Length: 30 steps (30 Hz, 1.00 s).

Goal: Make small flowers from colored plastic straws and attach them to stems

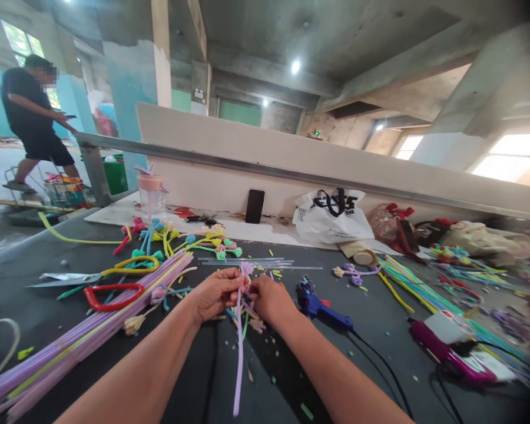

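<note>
My left hand (pixel 223 290) pinches a light purple pipe-cleaner flower (pixel 246 269) near its head, and the flower's long stem (pixel 238 365) hangs down toward me. Close beside it, my right hand (pixel 269 297) has its fingers curled together at the flower; what lies between its fingertips is hidden. Cut pipe-cleaner pieces (pixel 258 324) lie beneath the hands. A blue hot glue gun (pixel 324 309) rests right of my right hand. Clear glue sticks (pixel 265 262) lie just beyond the hands.
Scissors (pixel 132 264) with yellow and red handles lie on a pipe-cleaner bundle (pixel 92 335) at left. Finished flowers (pixel 159 235) sit behind. A phone (pixel 255 206), white bag (pixel 331 217) and jar (pixel 152 197) stand along the back. A purple-pink tool (pixel 450 350) lies right. A person (pixel 35 118) walks far left.
</note>
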Each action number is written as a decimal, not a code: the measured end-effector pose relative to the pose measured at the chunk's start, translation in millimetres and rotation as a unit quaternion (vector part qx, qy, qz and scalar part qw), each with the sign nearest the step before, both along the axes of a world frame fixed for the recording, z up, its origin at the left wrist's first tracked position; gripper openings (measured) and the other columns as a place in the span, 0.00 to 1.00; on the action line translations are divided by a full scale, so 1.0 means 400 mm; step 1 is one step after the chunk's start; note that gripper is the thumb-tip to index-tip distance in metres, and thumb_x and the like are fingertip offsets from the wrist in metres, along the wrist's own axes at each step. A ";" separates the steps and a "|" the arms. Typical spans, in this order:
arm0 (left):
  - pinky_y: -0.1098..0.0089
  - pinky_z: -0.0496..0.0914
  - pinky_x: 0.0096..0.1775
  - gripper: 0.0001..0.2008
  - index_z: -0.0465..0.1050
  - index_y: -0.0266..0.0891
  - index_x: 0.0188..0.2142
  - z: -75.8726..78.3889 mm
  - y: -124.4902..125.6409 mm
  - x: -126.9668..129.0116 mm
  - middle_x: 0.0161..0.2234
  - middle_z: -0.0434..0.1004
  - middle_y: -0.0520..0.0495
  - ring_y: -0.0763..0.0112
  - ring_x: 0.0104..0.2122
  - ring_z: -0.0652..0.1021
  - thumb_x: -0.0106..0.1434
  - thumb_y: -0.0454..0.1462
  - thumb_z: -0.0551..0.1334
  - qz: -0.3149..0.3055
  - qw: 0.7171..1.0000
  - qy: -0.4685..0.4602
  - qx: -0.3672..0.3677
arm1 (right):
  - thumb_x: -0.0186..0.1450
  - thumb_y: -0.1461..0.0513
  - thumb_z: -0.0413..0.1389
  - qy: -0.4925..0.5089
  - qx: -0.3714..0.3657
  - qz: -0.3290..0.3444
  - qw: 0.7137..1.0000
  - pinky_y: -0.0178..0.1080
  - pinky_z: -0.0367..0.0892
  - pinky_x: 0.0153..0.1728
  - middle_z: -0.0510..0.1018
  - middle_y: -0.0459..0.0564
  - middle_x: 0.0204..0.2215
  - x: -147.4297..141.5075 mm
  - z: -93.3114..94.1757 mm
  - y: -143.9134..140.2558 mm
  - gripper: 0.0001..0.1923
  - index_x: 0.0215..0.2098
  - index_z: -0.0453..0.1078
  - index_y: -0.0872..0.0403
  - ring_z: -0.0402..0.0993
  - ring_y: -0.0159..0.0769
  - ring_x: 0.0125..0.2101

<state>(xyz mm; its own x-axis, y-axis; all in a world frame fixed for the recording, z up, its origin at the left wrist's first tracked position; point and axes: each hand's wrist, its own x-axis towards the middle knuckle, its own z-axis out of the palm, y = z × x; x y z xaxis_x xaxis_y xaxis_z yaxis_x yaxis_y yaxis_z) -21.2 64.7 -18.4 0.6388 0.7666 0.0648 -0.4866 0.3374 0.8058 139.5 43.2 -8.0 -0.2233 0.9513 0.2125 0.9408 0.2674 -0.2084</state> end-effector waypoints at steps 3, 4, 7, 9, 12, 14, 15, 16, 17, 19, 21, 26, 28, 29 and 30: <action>0.81 0.54 0.18 0.07 0.68 0.33 0.27 -0.001 0.001 0.002 0.22 0.67 0.52 0.86 0.16 0.62 0.53 0.35 0.65 -0.007 1.000 -0.002 -0.003 | 0.56 0.67 0.53 0.008 0.013 0.007 1.000 0.36 0.58 0.32 0.76 0.48 0.30 0.014 -0.005 -0.001 0.06 0.29 0.70 0.52 0.71 0.36 0.32; 0.81 0.54 0.18 0.07 0.68 0.33 0.27 -0.001 0.002 0.003 0.22 0.67 0.52 0.86 0.16 0.62 0.54 0.35 0.64 -0.012 1.000 0.001 -0.005 | 0.56 0.67 0.52 0.022 0.020 0.016 0.999 0.35 0.58 0.32 0.75 0.47 0.30 0.022 -0.005 -0.003 0.07 0.30 0.70 0.52 0.71 0.35 0.32; 0.81 0.55 0.18 0.06 0.69 0.33 0.28 -0.002 0.001 0.006 0.22 0.67 0.51 0.86 0.15 0.63 0.54 0.35 0.64 -0.015 1.000 0.020 -0.015 | 0.57 0.67 0.49 0.098 0.038 0.036 0.994 0.33 0.58 0.29 0.74 0.45 0.26 0.044 -0.007 -0.008 0.06 0.30 0.67 0.53 0.69 0.32 0.27; 0.81 0.58 0.19 0.06 0.69 0.33 0.28 0.000 -0.001 0.009 0.23 0.67 0.51 0.84 0.17 0.66 0.54 0.35 0.64 -0.001 0.999 0.029 -0.023 | 0.57 0.67 0.48 0.151 0.040 0.042 0.987 0.32 0.57 0.26 0.72 0.44 0.23 0.053 -0.007 -0.008 0.06 0.30 0.65 0.53 0.67 0.31 0.24; 0.75 0.67 0.27 0.06 0.69 0.33 0.28 0.003 -0.010 0.018 0.23 0.68 0.50 0.77 0.22 0.72 0.53 0.34 0.64 0.005 0.999 0.030 -0.025 | 0.55 0.68 0.50 0.207 0.048 0.057 0.976 0.31 0.58 0.25 0.70 0.44 0.22 0.056 -0.003 -0.006 0.05 0.26 0.65 0.53 0.66 0.31 0.24; 0.70 0.69 0.29 0.06 0.69 0.34 0.28 0.005 -0.016 0.023 0.24 0.68 0.50 0.73 0.24 0.74 0.54 0.35 0.63 -0.007 0.999 0.031 -0.020 | 0.53 0.69 0.51 0.236 0.056 0.060 0.968 0.31 0.59 0.26 0.70 0.45 0.23 0.054 0.001 -0.006 0.05 0.24 0.65 0.54 0.66 0.31 0.25; 0.69 0.69 0.29 0.06 0.69 0.34 0.29 0.006 -0.018 0.026 0.25 0.69 0.49 0.72 0.24 0.74 0.55 0.35 0.63 -0.013 0.999 0.035 -0.020 | 0.52 0.69 0.51 0.247 0.057 0.059 0.966 0.31 0.59 0.26 0.71 0.45 0.24 0.054 0.004 -0.007 0.05 0.24 0.65 0.54 0.66 0.31 0.25; 0.68 0.70 0.28 0.06 0.68 0.35 0.30 0.007 -0.020 0.029 0.25 0.69 0.49 0.72 0.24 0.74 0.55 0.35 0.63 -0.016 0.999 0.039 -0.021 | 0.53 0.69 0.51 0.258 0.054 0.058 0.963 0.31 0.59 0.26 0.71 0.45 0.24 0.054 0.006 -0.008 0.05 0.24 0.65 0.54 0.66 0.31 0.26; 0.69 0.69 0.27 0.06 0.68 0.35 0.30 0.007 -0.022 0.031 0.26 0.69 0.49 0.72 0.23 0.74 0.55 0.36 0.63 -0.017 0.999 0.043 -0.022 | 0.53 0.68 0.50 0.268 0.046 0.056 0.961 0.31 0.60 0.26 0.71 0.45 0.23 0.055 0.007 -0.009 0.05 0.25 0.65 0.53 0.66 0.31 0.25; 0.71 0.68 0.24 0.06 0.67 0.35 0.30 0.006 -0.022 0.036 0.26 0.70 0.49 0.74 0.21 0.73 0.55 0.36 0.62 -0.009 0.999 0.051 -0.017 | 0.55 0.66 0.50 0.287 0.025 0.050 0.956 0.32 0.60 0.25 0.70 0.43 0.21 0.060 0.007 -0.007 0.04 0.27 0.66 0.53 0.66 0.31 0.23; 0.74 0.66 0.20 0.06 0.67 0.35 0.30 0.004 -0.020 0.040 0.25 0.69 0.49 0.76 0.19 0.71 0.55 0.37 0.62 0.006 0.998 0.057 -0.004 | 0.56 0.64 0.50 0.311 0.013 0.037 0.950 0.32 0.60 0.25 0.69 0.42 0.19 0.066 0.002 -0.001 0.04 0.28 0.66 0.52 0.65 0.31 0.22; 0.78 0.58 0.16 0.08 0.66 0.36 0.29 0.003 -0.017 0.048 0.21 0.68 0.52 0.81 0.15 0.67 0.54 0.38 0.63 0.068 0.994 0.082 -0.008 | 0.54 0.64 0.49 0.434 -0.030 -0.013 0.900 0.33 0.63 0.24 0.71 0.42 0.21 0.072 -0.008 0.020 0.06 0.30 0.66 0.53 0.66 0.29 0.19; 0.79 0.56 0.15 0.09 0.65 0.36 0.28 0.007 -0.018 0.052 0.20 0.68 0.53 0.82 0.14 0.65 0.53 0.39 0.63 0.092 0.991 0.095 -0.008 | 0.53 0.63 0.51 0.492 -0.039 -0.025 0.870 0.34 0.65 0.25 0.72 0.42 0.21 0.070 0.002 0.018 0.07 0.31 0.65 0.54 0.68 0.30 0.18; 0.79 0.55 0.15 0.10 0.65 0.36 0.28 0.009 -0.020 0.054 0.19 0.67 0.54 0.82 0.14 0.65 0.52 0.39 0.64 0.101 0.990 0.102 -0.005 | 0.53 0.62 0.52 0.511 -0.038 -0.028 0.858 0.35 0.66 0.26 0.73 0.43 0.21 0.069 0.011 0.014 0.06 0.31 0.65 0.54 0.70 0.31 0.19; 0.79 0.54 0.14 0.10 0.64 0.36 0.27 0.012 -0.022 0.057 0.19 0.67 0.54 0.82 0.13 0.64 0.52 0.39 0.64 0.107 0.988 0.108 0.000 | 0.54 0.61 0.53 0.519 -0.033 -0.029 0.853 0.36 0.66 0.27 0.73 0.44 0.21 0.069 0.021 0.008 0.06 0.30 0.65 0.54 0.71 0.32 0.21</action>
